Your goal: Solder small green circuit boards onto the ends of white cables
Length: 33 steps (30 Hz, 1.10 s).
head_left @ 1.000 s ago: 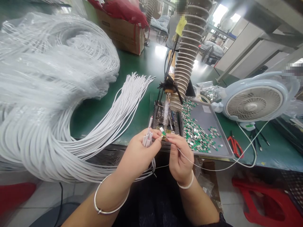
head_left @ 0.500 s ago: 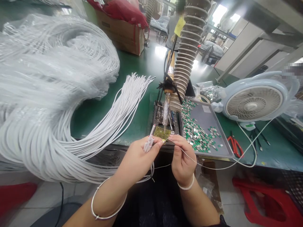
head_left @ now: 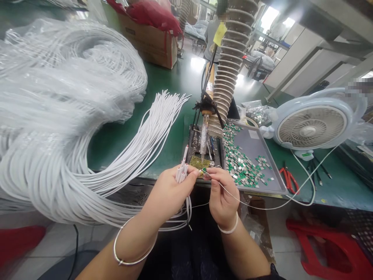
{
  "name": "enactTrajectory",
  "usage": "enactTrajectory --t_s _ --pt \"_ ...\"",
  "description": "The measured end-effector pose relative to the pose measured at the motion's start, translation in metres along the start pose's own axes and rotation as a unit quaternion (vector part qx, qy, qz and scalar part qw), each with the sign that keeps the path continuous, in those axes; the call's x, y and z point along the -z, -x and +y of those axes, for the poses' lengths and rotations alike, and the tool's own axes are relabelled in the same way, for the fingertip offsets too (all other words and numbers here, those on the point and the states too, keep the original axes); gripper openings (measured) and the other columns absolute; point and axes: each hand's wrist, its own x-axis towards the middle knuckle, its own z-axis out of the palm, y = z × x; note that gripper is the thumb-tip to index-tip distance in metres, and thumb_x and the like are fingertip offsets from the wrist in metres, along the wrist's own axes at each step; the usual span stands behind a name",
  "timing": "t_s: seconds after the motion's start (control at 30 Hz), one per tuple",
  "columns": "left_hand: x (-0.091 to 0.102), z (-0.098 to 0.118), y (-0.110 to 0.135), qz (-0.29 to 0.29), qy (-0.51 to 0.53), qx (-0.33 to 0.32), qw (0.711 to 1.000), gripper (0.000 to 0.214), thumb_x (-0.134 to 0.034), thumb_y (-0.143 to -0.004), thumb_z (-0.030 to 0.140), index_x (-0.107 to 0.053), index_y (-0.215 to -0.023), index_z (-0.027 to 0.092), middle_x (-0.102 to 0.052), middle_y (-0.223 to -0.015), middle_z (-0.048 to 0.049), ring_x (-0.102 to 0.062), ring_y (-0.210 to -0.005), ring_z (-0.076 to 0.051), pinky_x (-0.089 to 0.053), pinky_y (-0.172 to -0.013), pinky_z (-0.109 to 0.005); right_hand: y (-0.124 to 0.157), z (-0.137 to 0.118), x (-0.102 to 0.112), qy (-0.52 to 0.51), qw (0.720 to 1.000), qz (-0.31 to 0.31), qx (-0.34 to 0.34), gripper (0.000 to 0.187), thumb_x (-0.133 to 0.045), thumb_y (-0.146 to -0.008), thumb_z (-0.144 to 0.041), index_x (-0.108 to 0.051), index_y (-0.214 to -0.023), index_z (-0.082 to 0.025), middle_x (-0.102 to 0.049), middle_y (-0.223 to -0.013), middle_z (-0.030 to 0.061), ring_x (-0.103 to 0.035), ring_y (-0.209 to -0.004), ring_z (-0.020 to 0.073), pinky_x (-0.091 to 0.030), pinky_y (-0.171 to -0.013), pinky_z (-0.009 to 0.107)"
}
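Observation:
My left hand (head_left: pixel 169 192) is closed around several white cables (head_left: pixel 182 173), whose cut ends stick up past the thumb with reddish cores showing. Its thumb and index finger pinch a cable end at the front. Opposite, my right hand (head_left: pixel 223 194) is closed, its fingertips touching a small green circuit board (head_left: pixel 204 170) at that cable end. A thin wire (head_left: pixel 233 193), like solder, runs across the right fingers and away to the right. Just beyond the fingertips, a clamped soldering iron (head_left: pixel 204 134) points down over a yellowish sponge (head_left: pixel 199 161).
A metal tray (head_left: pixel 264 149) of green-and-silver connector boards (head_left: pixel 243 167) stands at the right, beside red-handled pliers (head_left: pixel 289 180) and a fan (head_left: pixel 311 124). A ribbed exhaust hose (head_left: pixel 230 74) rises behind the iron. Bundled white cables (head_left: pixel 67 186) fill the left, near a cardboard box (head_left: pixel 145 41).
Both hands have shifted slightly left. The green board now shows between the fingertips, and the cables in my left hand have tilted a little more upright.

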Motion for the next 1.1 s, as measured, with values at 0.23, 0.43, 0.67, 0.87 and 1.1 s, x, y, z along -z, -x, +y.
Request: enactTrajectory --t_s 0.23,0.43,0.67,0.87,1.1 --pt "0.0 0.004 -0.004 0.008 0.007 -0.008 1.0 0.024 -0.055 -0.079 0.041 -0.061 -0.071 0.019 -0.044 -0.046 0.0065 -0.04 -0.045 -0.011 -0.032 -0.045 -0.022 -0.004 0.002 -0.002 0.001 1.0 0.0 0.007 0.024 -0.046 -0.084 -0.006 -0.057 -0.099 -0.021 -0.065 -0.092 0.0063 -0.063 -0.092 0.018 -0.054 -0.078 0.036" --pt "0.0 0.006 -0.006 0.007 0.016 -0.02 1.0 0.024 -0.054 -0.081 0.04 -0.06 -0.071 0.019 -0.041 -0.047 0.0071 -0.035 -0.044 -0.009 -0.029 -0.045 -0.022 -0.007 0.003 -0.004 0.006 1.0 0.01 0.01 0.023 -0.045 -0.086 -0.008 -0.057 -0.1 -0.022 -0.066 -0.093 0.0062 -0.064 -0.091 0.0187 -0.055 -0.077 0.037" --pt "0.002 0.008 -0.007 0.014 0.017 -0.025 0.999 0.023 -0.055 -0.081 0.039 -0.059 -0.07 0.02 -0.041 -0.046 0.0068 -0.036 -0.044 -0.01 -0.029 -0.044 -0.022 -0.012 0.001 -0.005 0.015 1.0 0.009 0.016 0.024 -0.044 -0.085 -0.007 -0.056 -0.1 -0.022 -0.066 -0.093 0.0064 -0.064 -0.09 0.0186 -0.055 -0.077 0.037" --pt "0.002 0.008 -0.006 0.016 0.01 -0.032 0.999 0.023 -0.054 -0.082 0.04 -0.059 -0.07 0.02 -0.04 -0.046 0.0071 -0.035 -0.045 -0.01 -0.029 -0.046 -0.022 -0.012 0.0 -0.005 0.01 1.0 0.006 0.016 0.025 -0.046 -0.084 -0.005 -0.057 -0.1 -0.021 -0.065 -0.093 0.0062 -0.063 -0.092 0.018 -0.054 -0.079 0.037" --pt "0.001 0.006 -0.006 0.011 0.012 -0.03 0.999 0.022 -0.054 -0.081 0.039 -0.059 -0.071 0.019 -0.039 -0.046 0.0075 -0.035 -0.044 -0.01 -0.03 -0.047 -0.024 -0.01 0.0 -0.003 0.007 1.0 -0.002 0.01 0.024 -0.045 -0.084 -0.006 -0.057 -0.098 -0.021 -0.065 -0.093 0.0064 -0.063 -0.091 0.0183 -0.053 -0.078 0.037"
